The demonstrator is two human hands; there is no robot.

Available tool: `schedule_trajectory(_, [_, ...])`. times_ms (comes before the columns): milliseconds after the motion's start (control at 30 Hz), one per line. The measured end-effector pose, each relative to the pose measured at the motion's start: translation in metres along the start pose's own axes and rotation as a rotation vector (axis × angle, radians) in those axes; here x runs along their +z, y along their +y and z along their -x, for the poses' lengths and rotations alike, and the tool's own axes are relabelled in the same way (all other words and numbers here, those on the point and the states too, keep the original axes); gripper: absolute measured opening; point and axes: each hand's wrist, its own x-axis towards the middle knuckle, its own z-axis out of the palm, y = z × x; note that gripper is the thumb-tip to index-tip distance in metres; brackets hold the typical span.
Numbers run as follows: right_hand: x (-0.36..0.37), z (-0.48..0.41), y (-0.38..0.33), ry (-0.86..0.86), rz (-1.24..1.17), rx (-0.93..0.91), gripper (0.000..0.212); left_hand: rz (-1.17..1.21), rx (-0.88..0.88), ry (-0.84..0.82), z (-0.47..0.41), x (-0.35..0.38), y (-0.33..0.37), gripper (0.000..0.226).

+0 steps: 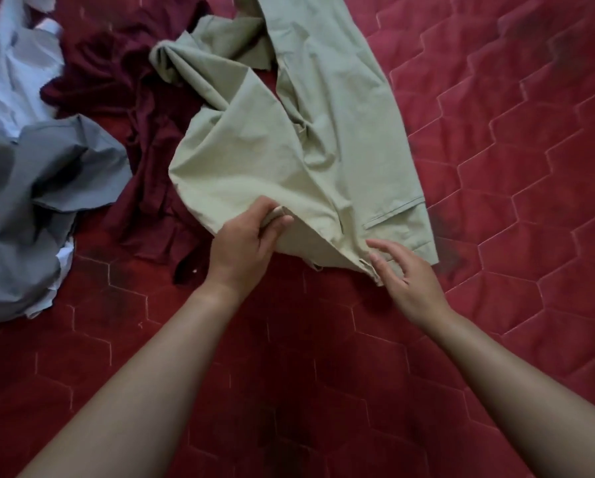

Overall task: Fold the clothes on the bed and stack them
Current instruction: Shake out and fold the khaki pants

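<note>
Bed [496,167]: red quilted cover, garments loose on it. Trousers [289,132]: pale green, crumpled, legs running away from the fingers, waist nearest them. Dark red garment [144,139] and grey shirt [30,188] lie heaped beyond the left hand's outer side. Left hand [244,243]: fingers clamped on a waistband fold. Right hand [406,274]: fingers apart, resting on the waist edge, gripping nothing. Risk: a one-sided pull would likely skew the trousers and drag them across the red garment.

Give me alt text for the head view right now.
Two bare hands work the waistband of pale green trousers on a red quilted bed: the left hand pinches it, the right hand rests open. Unfolded maroon, grey and light blue clothes lie left.
</note>
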Motion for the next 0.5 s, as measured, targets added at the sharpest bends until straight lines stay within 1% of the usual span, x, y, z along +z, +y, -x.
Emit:
schedule_trajectory(100, [-0.007, -0.001, -0.001, -0.005, -0.017, -0.001, 0.042, 0.153, -0.102, 0.071, -0.005, 0.01, 0.013, 0.02])
schedule_trajectory(200, [-0.014, 0.005, 0.007, -0.097, 0.092, -0.064, 0.056, 0.264, -0.213, 0.068, 0.009, 0.017, 0.025, 0.023])
schedule_trajectory(300, [-0.017, 0.018, 0.016, -0.155, 0.2, -0.143, 0.059, 0.387, -0.313, 0.083, 0.036, 0.012, 0.038, 0.025])
schedule_trajectory(400, [-0.017, 0.029, 0.021, -0.154, 0.271, -0.212, 0.048, 0.481, -0.443, 0.122, 0.058, -0.001, 0.053, 0.025])
schedule_trajectory(500, [-0.026, 0.042, 0.02, -0.068, 0.275, -0.212, 0.024, 0.517, -0.485, 0.183, 0.078, -0.015, 0.069, 0.023])
